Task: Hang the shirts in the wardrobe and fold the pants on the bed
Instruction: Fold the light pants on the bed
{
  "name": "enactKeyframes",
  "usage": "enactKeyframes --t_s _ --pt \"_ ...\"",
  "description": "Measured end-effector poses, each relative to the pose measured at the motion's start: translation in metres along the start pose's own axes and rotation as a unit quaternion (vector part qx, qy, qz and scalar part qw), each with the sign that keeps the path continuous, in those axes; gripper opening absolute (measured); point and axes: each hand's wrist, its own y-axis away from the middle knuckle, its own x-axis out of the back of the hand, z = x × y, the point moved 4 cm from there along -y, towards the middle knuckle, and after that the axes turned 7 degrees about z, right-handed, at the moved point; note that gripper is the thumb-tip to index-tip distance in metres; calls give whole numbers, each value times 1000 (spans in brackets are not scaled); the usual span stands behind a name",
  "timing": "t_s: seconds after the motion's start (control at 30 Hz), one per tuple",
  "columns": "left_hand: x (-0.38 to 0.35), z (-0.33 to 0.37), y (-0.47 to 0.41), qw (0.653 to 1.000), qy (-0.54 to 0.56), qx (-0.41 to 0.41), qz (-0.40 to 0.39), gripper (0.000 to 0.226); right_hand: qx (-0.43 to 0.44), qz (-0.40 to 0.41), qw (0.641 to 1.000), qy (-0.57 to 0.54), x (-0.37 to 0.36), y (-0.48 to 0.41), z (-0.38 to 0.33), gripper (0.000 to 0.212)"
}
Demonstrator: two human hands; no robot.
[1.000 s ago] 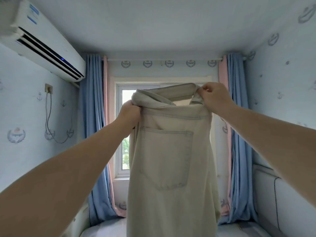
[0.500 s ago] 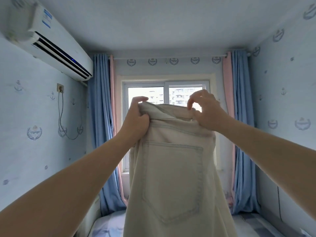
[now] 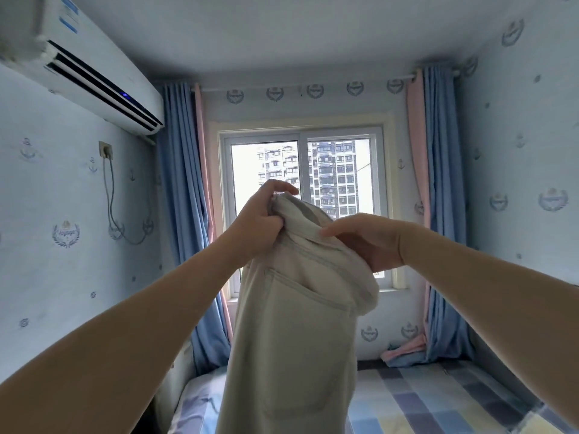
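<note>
Held aloft in front of the white-framed sliding window [image 3: 300, 183]: pale beige denim pants [image 3: 291, 339], back pocket [image 3: 313, 296] facing the camera, legs hanging straight down past the lower edge of view, above the blue-and-grey checked bed [image 3: 438, 402]. Not yet laid down, not yet folded.

At the highest point, left grip [image 3: 260, 223] curled tight round a bunched corner of the waistband [image 3: 313, 233]. Lower and just beside it, right grip [image 3: 366, 242], thumb laid over the band, remaining fingers tucked behind the cloth, so pinching rather than spread. Band slanting down from left to right, with a loose lobe drooping under the right wrist.

Likely step: bringing the two halves together, leg on leg, before lowering onto the bed.

Risks from here, judged from the hold alone:
- **Uneven halves.** Given the slanted band and the bunching, seams out of line and then a crooked fold.
- **Slipping from the shallow right-side pinch.** Under the downward pull of heavy cloth, the whole weight thrown onto one corner and the legs twisted.
- **Crumpled leg ends.** Out of sight below, so possibly meeting the mattress first and trapping wrinkles under the fold.

Best lowered slowly, waistband level.
</note>
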Motion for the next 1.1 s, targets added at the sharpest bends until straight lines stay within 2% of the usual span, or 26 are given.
enactKeyframes --t_s 0.1,0.17,0.23,0.27,0.33,0.37,0.43,0.5,0.53,0.67,0.77,0.83,1.0,1.1 --pt "4 -2 3 1000 -13 -2 -20 60 22 11 1000 18 1 -3 1 47" --pt "9 -4 3 1000 -18 -2 -22 59 39 59 996 54 6 -5 0 36" --pt "17 -7 2 999 -32 -3 -16 59 36 113 981 153 10 -5 1 17" --pt "20 -8 0 999 -47 -6 -14 58 35 141 959 243 12 -4 1 12" --pt "27 -15 -1 997 -82 -7 -9 56 28 190 885 424 20 -1 -2 19" --pt "30 -20 -1 995 -96 -2 -3 55 26 206 854 476 23 1 -4 24" --pt "37 -32 0 994 -110 15 17 53 50 245 799 548 27 4 -8 30" --pt "41 -43 2 992 -120 35 34 52 98 300 726 611 29 6 -10 32" --pt "43 -47 3 991 -120 45 45 52 127 321 706 618 28 7 -10 30" --pt "47 -52 4 988 -109 58 89 51 240 427 722 488 29 12 -8 38" --pt "48 -47 3 988 -107 46 104 48 223 494 764 351 35 15 -9 37" --pt "47 -41 2 988 -106 37 111 47 204 505 783 298 35 18 -13 37" --pt "54 -18 -9 988 -55 1 145 53 234 521 798 194 46 47 -47 51" --pt "57 -2 -20 984 -38 -18 175 59 235 529 800 159 56 62 -71 43"
